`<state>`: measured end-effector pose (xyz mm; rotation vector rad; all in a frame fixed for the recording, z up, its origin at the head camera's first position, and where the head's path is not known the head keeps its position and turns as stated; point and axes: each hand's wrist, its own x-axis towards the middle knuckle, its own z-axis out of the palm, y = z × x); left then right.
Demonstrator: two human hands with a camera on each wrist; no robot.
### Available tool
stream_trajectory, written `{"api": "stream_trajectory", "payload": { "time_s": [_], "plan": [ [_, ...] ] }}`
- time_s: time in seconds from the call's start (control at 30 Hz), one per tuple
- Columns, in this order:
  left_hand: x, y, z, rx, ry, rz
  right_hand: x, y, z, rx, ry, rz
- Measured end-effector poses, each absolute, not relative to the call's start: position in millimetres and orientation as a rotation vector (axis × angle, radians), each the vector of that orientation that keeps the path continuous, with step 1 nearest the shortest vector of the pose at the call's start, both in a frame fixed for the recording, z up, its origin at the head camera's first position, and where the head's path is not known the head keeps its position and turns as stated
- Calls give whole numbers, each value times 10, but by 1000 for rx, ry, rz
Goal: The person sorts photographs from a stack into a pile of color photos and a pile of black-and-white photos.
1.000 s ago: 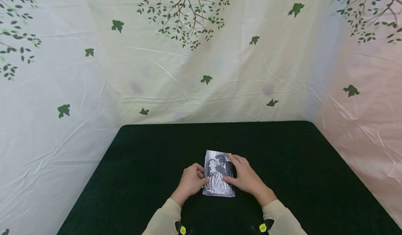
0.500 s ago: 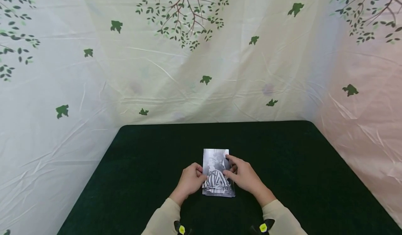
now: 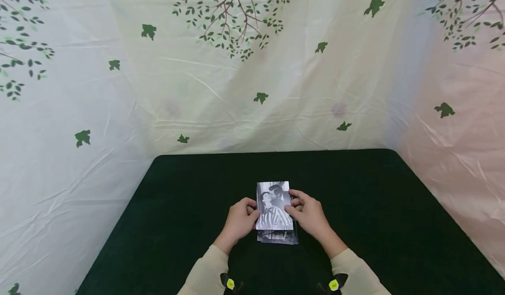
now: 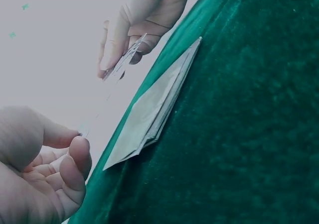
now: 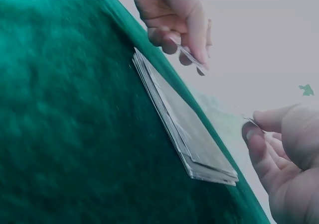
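Observation:
A black-and-white photo card [image 3: 274, 214], showing a figure in stripes, is held up by its two long sides. My left hand [image 3: 240, 219] pinches its left edge between thumb and fingers. On the opposite edge my right hand [image 3: 309, 212] pinches it the same way. Under it a stack of similar cards [image 3: 277, 237] lies on the dark green table, mostly covered in the head view. Both wrist views show the stack [image 4: 152, 109] flat on the cloth, its layered edges slightly uneven, with a gap between it and the raised card.
The dark green cloth-covered table [image 3: 189, 190] has rounded far corners. Behind and beside it hangs a pale curtain [image 3: 221, 93] printed with branches and green leaf-like shapes. Light sleeves and wrist straps show at the bottom.
The top card, which lay over the stack, has risen clear of it and shifted away from the person, uncovering the stack's near end. Both hands have moved up with it.

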<state>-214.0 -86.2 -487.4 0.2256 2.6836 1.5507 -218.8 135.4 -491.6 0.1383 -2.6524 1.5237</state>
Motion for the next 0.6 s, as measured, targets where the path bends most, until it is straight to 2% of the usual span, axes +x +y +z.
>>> {"api": "stream_trajectory", "payload": {
  "time_s": [0.33,0.6],
  "plan": [
    [-2074,-992,-4739,222,2749,1485,-2051,1191,-4841,13,-2566,1628],
    [-1934,-1339,-4667,216,2716,1386,-1817,866,-4869,-1,-2521,1689]
  ]
}}
